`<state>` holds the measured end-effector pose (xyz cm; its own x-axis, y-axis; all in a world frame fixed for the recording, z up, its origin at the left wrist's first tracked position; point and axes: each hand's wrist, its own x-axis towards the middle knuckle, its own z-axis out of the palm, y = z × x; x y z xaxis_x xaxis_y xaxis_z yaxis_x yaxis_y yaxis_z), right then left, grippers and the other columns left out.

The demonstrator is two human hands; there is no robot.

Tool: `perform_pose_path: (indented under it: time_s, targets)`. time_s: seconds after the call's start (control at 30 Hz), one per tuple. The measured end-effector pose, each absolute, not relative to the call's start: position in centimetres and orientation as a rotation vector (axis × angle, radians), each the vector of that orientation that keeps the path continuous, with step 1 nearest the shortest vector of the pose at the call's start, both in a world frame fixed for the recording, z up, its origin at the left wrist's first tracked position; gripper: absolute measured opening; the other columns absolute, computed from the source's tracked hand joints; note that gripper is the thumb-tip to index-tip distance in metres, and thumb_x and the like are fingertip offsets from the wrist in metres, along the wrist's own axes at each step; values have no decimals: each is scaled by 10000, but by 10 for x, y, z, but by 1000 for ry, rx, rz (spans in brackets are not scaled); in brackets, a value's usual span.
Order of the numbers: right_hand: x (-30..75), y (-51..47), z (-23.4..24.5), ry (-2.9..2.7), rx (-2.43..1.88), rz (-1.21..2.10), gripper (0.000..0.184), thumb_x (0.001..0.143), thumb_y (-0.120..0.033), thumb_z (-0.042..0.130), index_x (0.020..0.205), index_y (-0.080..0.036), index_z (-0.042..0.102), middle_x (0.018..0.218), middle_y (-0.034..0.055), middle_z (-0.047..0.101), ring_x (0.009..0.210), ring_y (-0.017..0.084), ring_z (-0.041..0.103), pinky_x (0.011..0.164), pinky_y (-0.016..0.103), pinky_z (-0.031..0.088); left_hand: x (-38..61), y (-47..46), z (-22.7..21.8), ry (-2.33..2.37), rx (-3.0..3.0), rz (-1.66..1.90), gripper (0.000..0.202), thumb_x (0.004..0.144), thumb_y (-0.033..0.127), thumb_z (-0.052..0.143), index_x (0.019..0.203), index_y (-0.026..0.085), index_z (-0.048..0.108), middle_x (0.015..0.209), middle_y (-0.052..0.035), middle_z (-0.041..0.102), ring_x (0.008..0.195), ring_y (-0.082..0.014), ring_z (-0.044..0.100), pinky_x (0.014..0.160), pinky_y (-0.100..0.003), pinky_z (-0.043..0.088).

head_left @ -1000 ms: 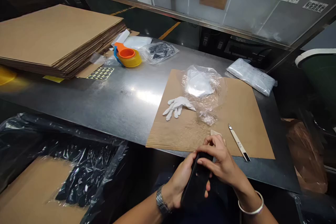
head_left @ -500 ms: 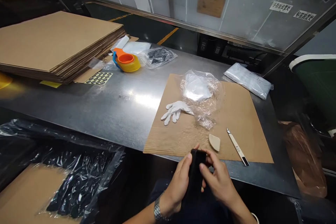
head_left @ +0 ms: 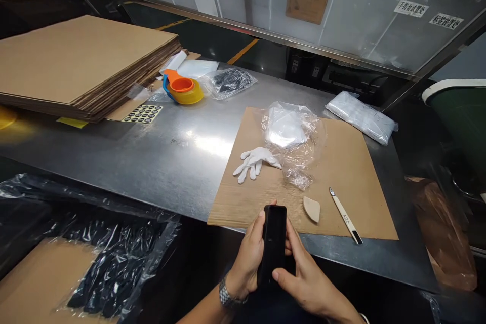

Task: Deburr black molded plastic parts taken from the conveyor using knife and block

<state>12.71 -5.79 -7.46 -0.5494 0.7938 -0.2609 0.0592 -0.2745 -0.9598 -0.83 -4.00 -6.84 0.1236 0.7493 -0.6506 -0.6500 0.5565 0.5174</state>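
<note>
A long black case (head_left: pixel 274 243), hollow like a shallow tray with a raised rim, is held in front of the table's near edge. My left hand (head_left: pixel 248 255) wraps its left side, fingers behind it. On the other side my right hand (head_left: pixel 301 271) grips it, the thumb lying on its lower front. Just beyond, on a cardboard sheet (head_left: pixel 349 162), lie a beige wedge-shaped pad (head_left: pixel 312 209) and a craft knife (head_left: pixel 345 215) with a white handle marked A26. A white glove (head_left: pixel 255 162) rests farther left, touching a crumpled clear plastic bag (head_left: pixel 288 131).
Stacked cardboard sheets (head_left: pixel 87 61) fill the table's left end. Beside them are a tape dispenser (head_left: pixel 184 88), a sticker sheet (head_left: pixel 143 114) and a bagged black item (head_left: pixel 232 82). A plastic-wrapped packet (head_left: pixel 360 116) lies back right. At lower left stands a plastic-lined box (head_left: pixel 114 258).
The black case has shifted left and turned so its hollow face shows more. My right thumb has slid down toward its lower end.
</note>
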Motion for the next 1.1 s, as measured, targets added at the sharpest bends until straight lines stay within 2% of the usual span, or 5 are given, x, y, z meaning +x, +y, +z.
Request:
perform_pose_path:
  time_s: [0.27, 0.47, 0.6, 0.73, 1.1]
  targets:
    - [148, -17, -84, -1430, -1118, 1954, 560, 805, -443, 583, 1314, -251, 451, 1100, 74, 625, 917, 183, 603, 824, 348, 467, -24, -9, -83, 916, -54, 764, 682, 827, 634, 309, 704, 46, 633, 593, -143, 675, 497, -169, 639, 524, -253, 518]
    - [158, 80, -81, -1717, -1514, 1130, 415, 886, -429, 413, 1159, -160, 572, 906, 83, 678, 716, 160, 614, 713, 322, 494, -10, 13, -98, 1210, 535, 1025, 534, 779, 612, 457, 954, 133, 615, 778, -94, 709, 577, -161, 619, 486, -231, 456]
    - [149, 159, -78, -1834, -1587, 824, 286, 899, -339, 466, 1095, -164, 578, 1046, 74, 625, 929, 179, 586, 850, 378, 454, 1, 25, -104, 1325, 760, 1151, 441, 800, 513, 504, 1039, 160, 620, 1041, -104, 674, 973, -251, 596, 835, -332, 455]
    - [127, 209, -91, -2021, -1626, 738, 242, 891, -314, 513, 1084, -175, 562, 1137, 65, 566, 973, 181, 569, 839, 396, 473, 4, 29, -120, 1508, 937, 1201, 410, 796, 431, 532, 1106, 174, 606, 1163, -129, 608, 1156, -306, 462, 1024, -455, 274]
    - [117, 251, -121, -2093, -1650, 961, 292, 881, -317, 529, 1128, -160, 539, 1137, 64, 561, 950, 191, 580, 794, 384, 495, -10, 32, -147, 1772, 1214, 1216, 436, 834, 334, 441, 1226, 158, 515, 1163, -148, 545, 1105, -292, 483, 908, -442, 408]
